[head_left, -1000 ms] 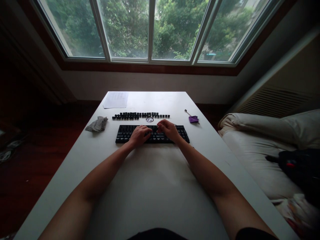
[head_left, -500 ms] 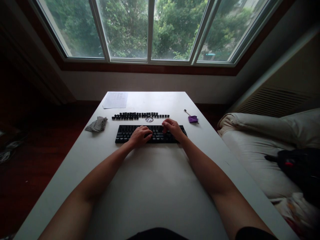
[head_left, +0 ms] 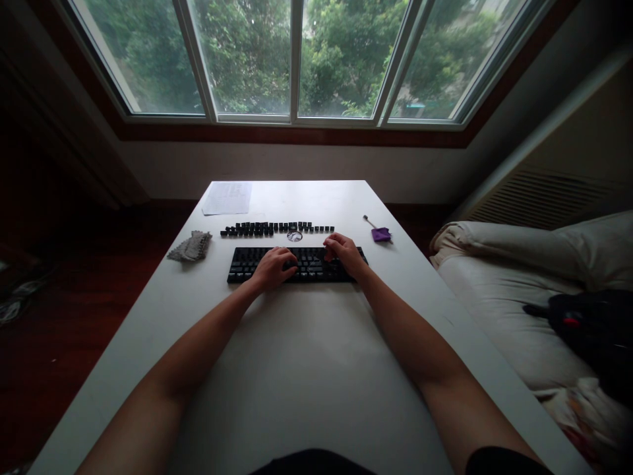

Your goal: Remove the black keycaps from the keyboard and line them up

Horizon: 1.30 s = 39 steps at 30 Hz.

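A black keyboard [head_left: 247, 264] lies across the middle of the white table [head_left: 306, 369]. My left hand [head_left: 271, 267] rests on its centre with the fingers curled down onto the keys. My right hand [head_left: 345, 254] sits over the right part of the keyboard, fingers bent and pressed together at the keys; what they hold, if anything, is hidden. Just behind the keyboard, several loose black keycaps [head_left: 267, 228] form a row, with a small round metal object [head_left: 295, 236] in front of them.
A purple tool with a thin handle [head_left: 380, 233] lies to the right of the keycaps. A grey cloth [head_left: 190, 245] is at the left and a sheet of paper [head_left: 227, 197] at the far left corner. A bed [head_left: 509, 310] with a black object [head_left: 588, 323] adjoins the table's right side.
My right hand has moved from the keyboard's centre to its right part. The left hand has stayed on the keyboard's centre.
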{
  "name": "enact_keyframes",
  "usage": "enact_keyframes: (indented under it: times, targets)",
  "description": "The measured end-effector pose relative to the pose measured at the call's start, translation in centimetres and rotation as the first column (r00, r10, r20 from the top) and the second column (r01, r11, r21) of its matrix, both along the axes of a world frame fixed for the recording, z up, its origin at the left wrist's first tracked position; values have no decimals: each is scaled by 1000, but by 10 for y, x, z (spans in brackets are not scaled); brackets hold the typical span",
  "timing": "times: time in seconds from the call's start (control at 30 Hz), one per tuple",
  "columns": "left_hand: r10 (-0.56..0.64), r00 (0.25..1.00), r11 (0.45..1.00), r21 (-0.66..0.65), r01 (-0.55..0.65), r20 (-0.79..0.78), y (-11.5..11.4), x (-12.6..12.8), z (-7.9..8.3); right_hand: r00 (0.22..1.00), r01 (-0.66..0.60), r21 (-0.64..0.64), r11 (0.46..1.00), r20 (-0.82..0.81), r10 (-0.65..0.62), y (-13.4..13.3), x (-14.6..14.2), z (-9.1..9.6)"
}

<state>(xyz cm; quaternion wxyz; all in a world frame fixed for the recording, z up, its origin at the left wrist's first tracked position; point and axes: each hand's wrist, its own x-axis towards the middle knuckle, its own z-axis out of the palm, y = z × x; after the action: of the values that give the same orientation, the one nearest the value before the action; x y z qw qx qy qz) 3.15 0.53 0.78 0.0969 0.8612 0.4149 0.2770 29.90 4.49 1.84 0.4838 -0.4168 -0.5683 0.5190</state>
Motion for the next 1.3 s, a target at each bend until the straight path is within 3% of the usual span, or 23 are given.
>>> enact_keyframes:
  times: [0.6, 1.0, 1.1, 1.3]
  targets:
    - [-110, 994, 993, -41, 108, -28, -2, 2, 3, 1000, -8, -16, 1000, 3, 8, -1, -2, -2]
    - [-173, 982, 974, -138, 182, 72, 1, -9, 12, 1000, -26, -3, 1000, 11, 26, -4, -3, 1]
    - [-112, 988, 985, -116, 124, 106, 7, -14, 11, 999, -39, -7, 999, 3, 39, -4, -4, 2]
    - [118, 983, 991, -81, -108, 138, 32, -27, 7, 999, -48, -16, 999, -22, 48, -5, -7, 2]
